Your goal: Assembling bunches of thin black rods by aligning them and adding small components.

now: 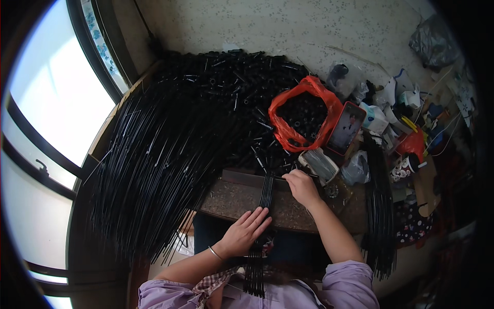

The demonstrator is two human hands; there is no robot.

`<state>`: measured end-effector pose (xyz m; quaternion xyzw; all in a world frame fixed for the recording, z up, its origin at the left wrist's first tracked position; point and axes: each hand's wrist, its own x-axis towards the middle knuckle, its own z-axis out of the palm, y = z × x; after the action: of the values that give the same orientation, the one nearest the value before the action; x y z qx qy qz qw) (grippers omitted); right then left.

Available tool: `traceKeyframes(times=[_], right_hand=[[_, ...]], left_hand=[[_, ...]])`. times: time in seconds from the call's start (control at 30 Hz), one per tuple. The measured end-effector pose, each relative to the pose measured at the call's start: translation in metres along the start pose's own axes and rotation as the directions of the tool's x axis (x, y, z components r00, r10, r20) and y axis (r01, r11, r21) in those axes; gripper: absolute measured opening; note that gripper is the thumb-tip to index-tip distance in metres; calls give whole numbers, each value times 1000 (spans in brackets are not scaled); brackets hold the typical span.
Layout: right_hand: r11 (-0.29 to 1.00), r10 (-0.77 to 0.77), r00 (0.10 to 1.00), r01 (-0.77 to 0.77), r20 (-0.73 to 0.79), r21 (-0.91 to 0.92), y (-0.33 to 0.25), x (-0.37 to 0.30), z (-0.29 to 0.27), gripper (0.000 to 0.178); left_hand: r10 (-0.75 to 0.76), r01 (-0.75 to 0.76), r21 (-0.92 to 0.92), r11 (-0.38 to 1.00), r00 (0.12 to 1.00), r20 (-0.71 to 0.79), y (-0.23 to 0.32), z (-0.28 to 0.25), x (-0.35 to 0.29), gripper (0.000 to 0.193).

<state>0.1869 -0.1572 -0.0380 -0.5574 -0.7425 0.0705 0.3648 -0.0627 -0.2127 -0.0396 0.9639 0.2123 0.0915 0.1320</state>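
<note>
A flat row of thin black rods (266,193) lies across the near edge of the worn workbench (231,198), and the lower ends hang toward my lap. My left hand (246,229) rests on this row with its fingers stretched out. Just right of the rods' upper ends, my right hand (302,186) is closed in a pinch. A short dark rod-shaped piece shows at its fingertips, partly hidden by them. Beyond both hands is a large heap of short black tubes (236,82). A dark raised strip (242,177) runs along the bench behind the rods.
A big sheaf of long black rods (154,170) fills the left side. An open red plastic bag (332,98) of small black parts, a phone (346,127) and a box of thin pins (320,166) stand at right. More rods (379,216) hang beyond them, near a patterned cup (404,167).
</note>
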Motion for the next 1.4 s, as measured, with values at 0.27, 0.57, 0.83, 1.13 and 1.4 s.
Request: traceKeyframes(times=[0.27,0.57,0.83,1.13,1.4], right_hand=[[998,36,990,-28,135,-58,-1,2,-5,11],[1000,3,992,1,126,-29,2,3,-6,12],[989,-125,979,135,158,-55,8,9,-7,12],[1000,-5,984,10,181,-22,-2,7,-7,10],[973,35,990,-4,134,-229,-14,5,-1,10]], left_hand=[[-24,25,-64,998,1000,13,-1,-4,4,75],[-29,30,-75,997,1000,6,-2,-3,4,75],[-25,25,-59,998,1000,7,-1,-3,1,78],[-29,29,-75,997,1000,3,-1,-2,1,83],[-22,21,-60,998,1000,-18,-3,1,0,84]])
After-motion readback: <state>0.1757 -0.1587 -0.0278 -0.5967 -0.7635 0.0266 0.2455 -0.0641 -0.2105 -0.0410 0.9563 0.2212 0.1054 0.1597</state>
